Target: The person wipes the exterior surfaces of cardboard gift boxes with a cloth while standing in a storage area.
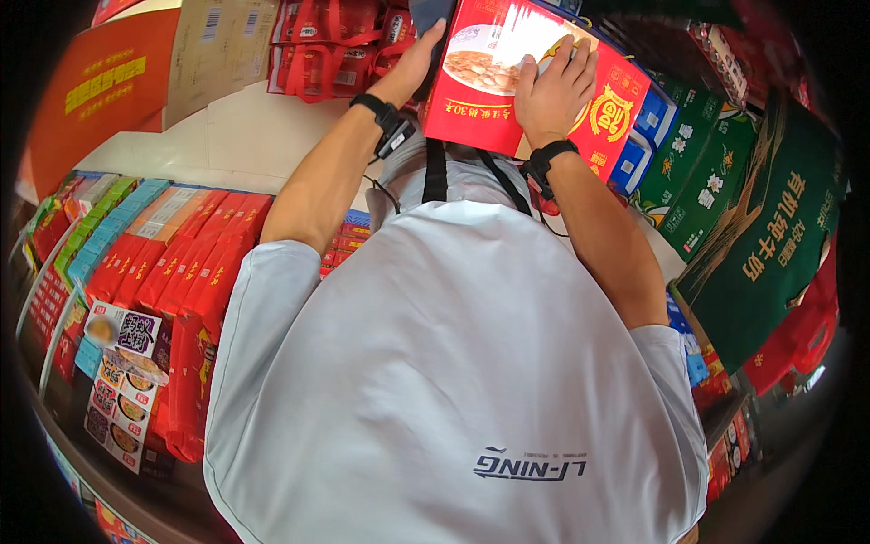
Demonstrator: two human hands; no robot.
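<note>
A red gift box (479, 122) with a pictured bowl of food and gold emblems is at the top, tilted in front of me. My left hand (408, 64) is against its left side, with most of its fingers hidden behind the dark edge. On the printed face my right hand (557, 92) lies flat, fingers slightly apart. A black strap with a small device sits on each wrist. Blue boxes (632, 160) show just beyond the red box's right edge.
Green cartons (710, 170) and a large dark green panel (768, 224) stand at right. Red packages (197, 251) and noodle boxes (122, 401) fill a rack at left. Red carrier packs (326, 51) and a brown carton (211, 61) stand on the pale floor (224, 136).
</note>
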